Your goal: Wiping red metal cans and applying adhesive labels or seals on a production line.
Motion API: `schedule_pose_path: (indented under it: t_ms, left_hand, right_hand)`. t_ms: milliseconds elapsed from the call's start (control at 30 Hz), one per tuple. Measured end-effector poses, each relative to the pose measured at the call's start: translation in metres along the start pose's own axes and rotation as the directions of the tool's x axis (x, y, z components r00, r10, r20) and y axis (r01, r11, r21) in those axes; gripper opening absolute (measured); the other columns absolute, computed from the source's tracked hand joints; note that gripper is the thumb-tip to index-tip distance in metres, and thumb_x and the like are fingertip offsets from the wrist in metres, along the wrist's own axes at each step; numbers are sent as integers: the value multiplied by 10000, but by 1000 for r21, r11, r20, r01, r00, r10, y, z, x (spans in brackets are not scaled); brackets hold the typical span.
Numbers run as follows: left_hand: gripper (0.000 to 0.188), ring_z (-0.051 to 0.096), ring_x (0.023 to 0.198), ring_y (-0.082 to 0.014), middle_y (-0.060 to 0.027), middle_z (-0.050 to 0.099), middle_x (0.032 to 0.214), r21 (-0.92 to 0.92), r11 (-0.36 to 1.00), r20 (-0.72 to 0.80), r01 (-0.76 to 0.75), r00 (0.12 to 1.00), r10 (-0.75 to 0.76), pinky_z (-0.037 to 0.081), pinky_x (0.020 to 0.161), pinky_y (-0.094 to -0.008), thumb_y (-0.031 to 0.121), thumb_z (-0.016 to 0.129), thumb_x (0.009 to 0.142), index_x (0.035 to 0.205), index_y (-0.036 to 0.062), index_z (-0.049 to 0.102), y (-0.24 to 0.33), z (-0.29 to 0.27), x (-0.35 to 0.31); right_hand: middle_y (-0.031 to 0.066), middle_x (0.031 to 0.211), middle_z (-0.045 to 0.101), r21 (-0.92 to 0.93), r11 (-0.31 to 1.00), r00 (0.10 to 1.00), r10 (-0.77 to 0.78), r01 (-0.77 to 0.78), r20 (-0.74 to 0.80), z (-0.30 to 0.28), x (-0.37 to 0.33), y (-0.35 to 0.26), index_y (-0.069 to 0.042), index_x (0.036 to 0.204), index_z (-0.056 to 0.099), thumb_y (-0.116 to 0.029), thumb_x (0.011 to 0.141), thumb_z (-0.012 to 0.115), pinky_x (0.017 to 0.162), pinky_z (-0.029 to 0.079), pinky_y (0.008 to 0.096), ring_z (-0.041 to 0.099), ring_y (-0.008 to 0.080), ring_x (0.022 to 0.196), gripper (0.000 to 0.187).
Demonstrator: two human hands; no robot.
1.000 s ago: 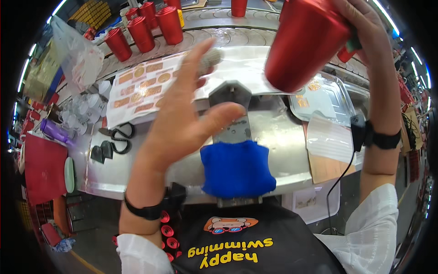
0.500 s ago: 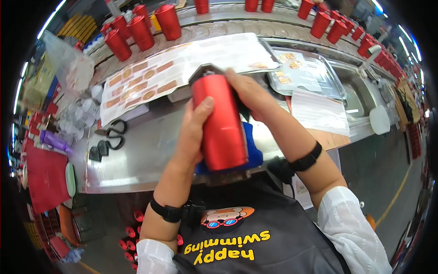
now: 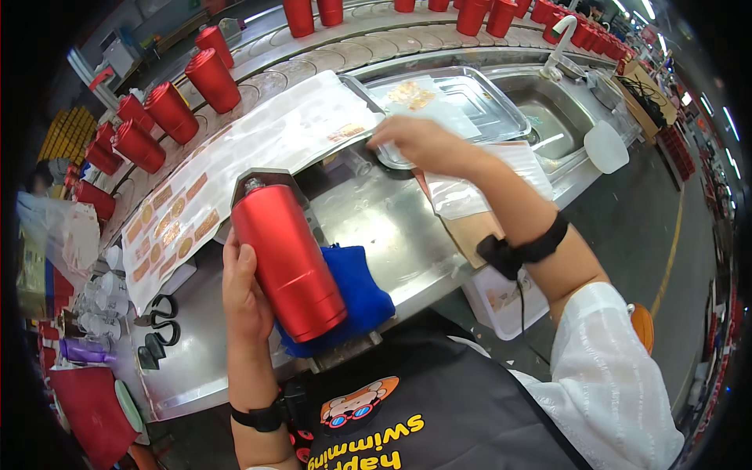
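Surface: stainless-steel desk (image 3: 392,227), curved along its far edge, in a workshop with a dark floor at right. On it: long white sheet of round and oblong stickers (image 3: 227,168); shallow metal tray (image 3: 486,110) holding clear film; sink basin (image 3: 560,117) with white tap, far right; black scissors (image 3: 160,313) at left edge; blue cloth (image 3: 356,290) on a small fixture at the near edge. Rows of red tumblers (image 3: 188,86) stand along the far conveyor. Item in hand: red metal tumbler (image 3: 288,258), cylindrical, lying tilted over the blue cloth; long axis runs from upper left to lower right, the narrower capped end pointing up and away toward the sticker sheet, the flat base toward the person's body. Left hand (image 3: 243,301): wrapped around the tumbler's left side, fingers closed on it. Right hand (image 3: 419,145): well apart from the left, stretched out to the tray's near rim, fingertips pinched on the edge of the clear film there. Black wristbands on both wrists.
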State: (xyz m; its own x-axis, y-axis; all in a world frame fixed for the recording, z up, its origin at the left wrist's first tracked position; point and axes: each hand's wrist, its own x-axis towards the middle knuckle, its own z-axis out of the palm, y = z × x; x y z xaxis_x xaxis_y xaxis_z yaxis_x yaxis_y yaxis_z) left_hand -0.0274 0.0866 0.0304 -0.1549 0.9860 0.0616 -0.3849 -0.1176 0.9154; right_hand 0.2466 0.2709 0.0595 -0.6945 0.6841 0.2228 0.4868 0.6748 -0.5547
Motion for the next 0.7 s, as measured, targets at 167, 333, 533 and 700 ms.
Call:
schedule_pose_path:
  t_ms: [167,333,533,700]
  left_hand:
    - [608,464,1245,-233,-166,431,1373,103,994,11,-24,1000,23,375,1045,-362,344,458,992,1438,-12,247,-2,14,-3]
    - [722,406,1295,-260,-189,374,1413,490,855,-19,-171,978,206,297,1089,-377,452,460,974,1454,-28,215,-10,11,-30]
    - [854,373,1326,-283,-200,356,1431,615,765,18,-189,974,226,260,1107,-402,586,459,931,1457,-44,224,-13,3,-59]
    - [735,398,1307,-316,-225,418,1387,711,612,129,-346,920,370,279,1093,-392,519,441,964,1411,-54,330,-26,-5,-61]
  right_hand:
    - [195,1071,659,-712,620,867,497,-330,31,-71,-6,101,-54,1099,684,43,776,509,876,499,421,622,379,1022,380]
    - [198,1130,630,-319,930,980,200,-184,19,-42,-25,59,-38,1193,618,15,824,480,934,460,402,599,330,1064,397]
    - [173,1049,640,338,932,991,134,-129,9,38,-39,-35,-28,1204,583,-72,914,517,871,471,358,612,239,1007,300]
    - [235,1259,513,-186,980,933,1,-73,-359,69,-81,-46,-9,1164,585,-88,842,637,945,429,447,496,417,1149,336]
